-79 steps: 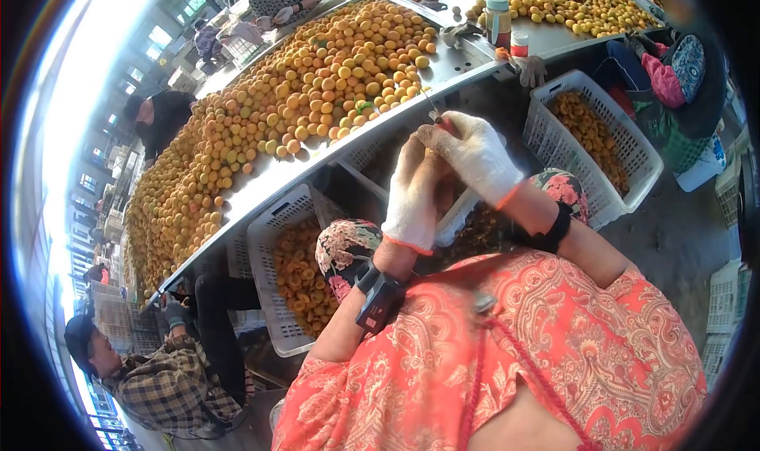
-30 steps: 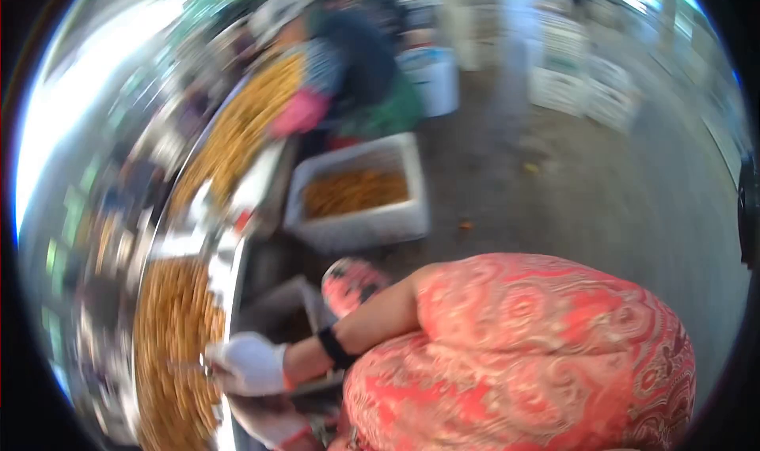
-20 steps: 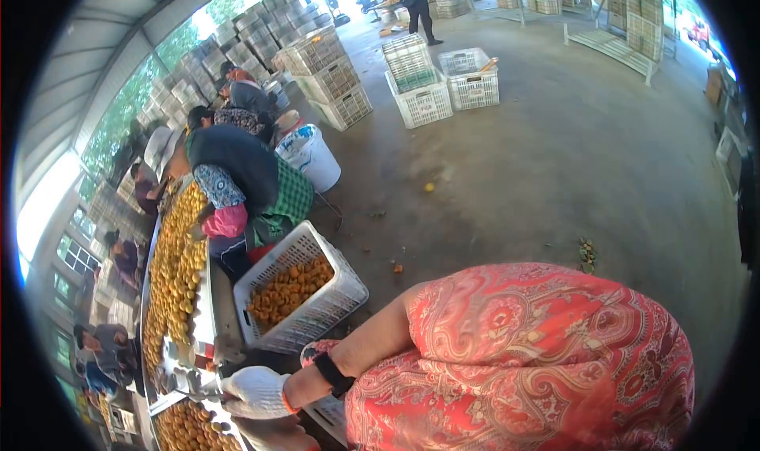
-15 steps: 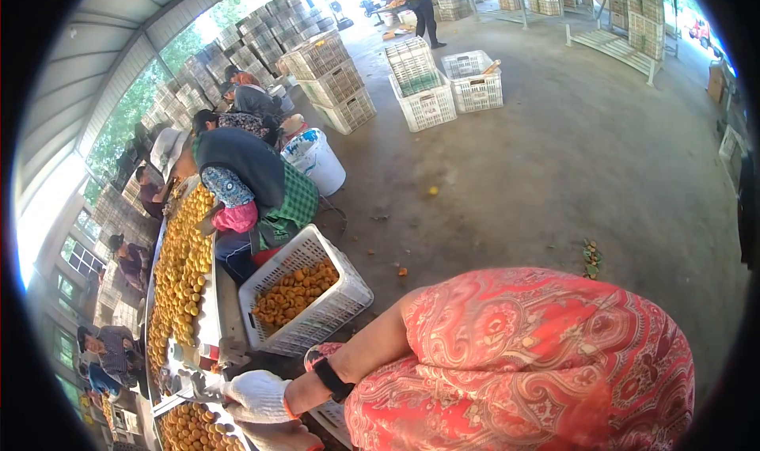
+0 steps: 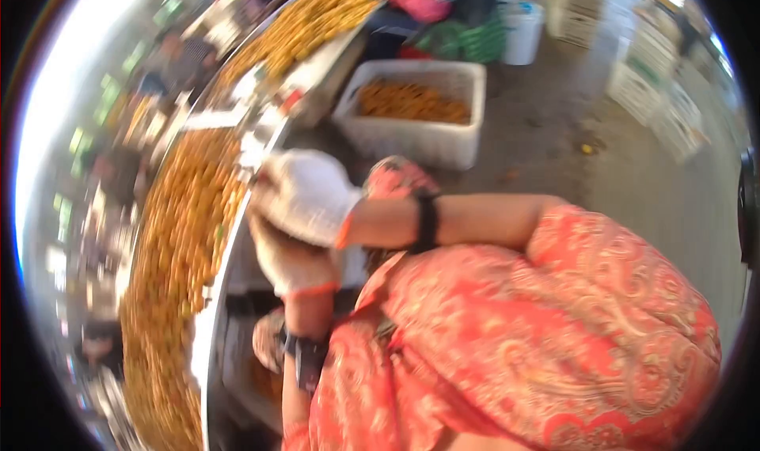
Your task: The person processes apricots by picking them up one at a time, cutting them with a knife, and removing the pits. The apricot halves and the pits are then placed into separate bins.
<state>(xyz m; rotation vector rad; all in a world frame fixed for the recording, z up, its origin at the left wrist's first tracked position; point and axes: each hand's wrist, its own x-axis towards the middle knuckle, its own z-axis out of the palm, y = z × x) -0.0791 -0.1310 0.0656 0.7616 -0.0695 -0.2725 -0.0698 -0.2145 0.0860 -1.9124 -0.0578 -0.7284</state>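
Observation:
My right hand (image 5: pixel 305 196), in a white glove with an orange cuff, is at the near edge of the long table (image 5: pixel 215 316). Its fingers are curled in, and blur hides what they close on. Just under it, partly covered, is my left hand (image 5: pixel 294 257), also gloved; its fingers are hidden and smeared. The two gloves touch or overlap. By the right fingertips, a blurred metal part (image 5: pixel 252 152) stands on the table edge. Many small orange-yellow fruits (image 5: pixel 186 206) fill the table beside both hands.
Beyond my right hand stands a white crate (image 5: pixel 412 138) holding orange fruit pieces. A co-worker's pink sleeve (image 5: pixel 423 1) and a white bucket (image 5: pixel 520 39) are behind it. More crates (image 5: pixel 657 95) stand on the concrete floor at right. Blurred people are across the table.
My view has swung down and left, so the table, crate and both arms sit higher and larger in the picture. My left forearm now shows. The gloves remain together at the table edge.

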